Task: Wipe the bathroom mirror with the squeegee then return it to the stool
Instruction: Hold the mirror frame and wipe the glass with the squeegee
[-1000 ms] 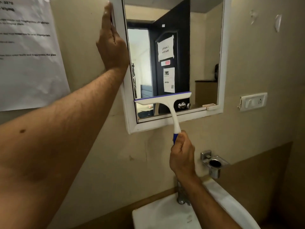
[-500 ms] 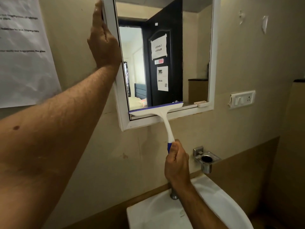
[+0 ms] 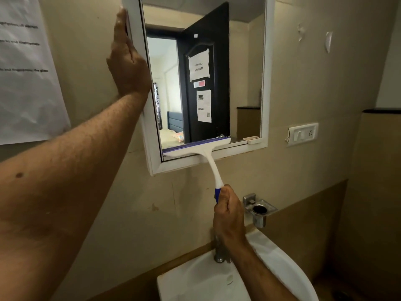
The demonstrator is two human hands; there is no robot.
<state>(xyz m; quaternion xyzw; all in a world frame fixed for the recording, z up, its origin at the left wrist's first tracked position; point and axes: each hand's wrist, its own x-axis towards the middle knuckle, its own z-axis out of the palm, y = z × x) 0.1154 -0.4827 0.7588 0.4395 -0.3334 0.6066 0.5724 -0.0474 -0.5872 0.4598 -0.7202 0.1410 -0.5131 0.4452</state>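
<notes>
The right hand (image 3: 227,211) has a closed grip on the blue end of the squeegee (image 3: 204,153), whose blade lies across the bottom edge of the mirror (image 3: 245,83), low in the frame's centre. The left hand (image 3: 127,61) presses flat and open against the mirror's left frame, holding nothing, likely steadying it. Below sits the sink (image 3: 282,263). The stool isn't in sight.

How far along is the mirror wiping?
Done: the squeegee blade sits at the mirror glass's bottom edge, so this stroke looks finished. In hand: the right hand grips the handle while the left hand steadies the frame. Left: any remaining strokes, then returning it to the stool, which isn't in view.
</notes>
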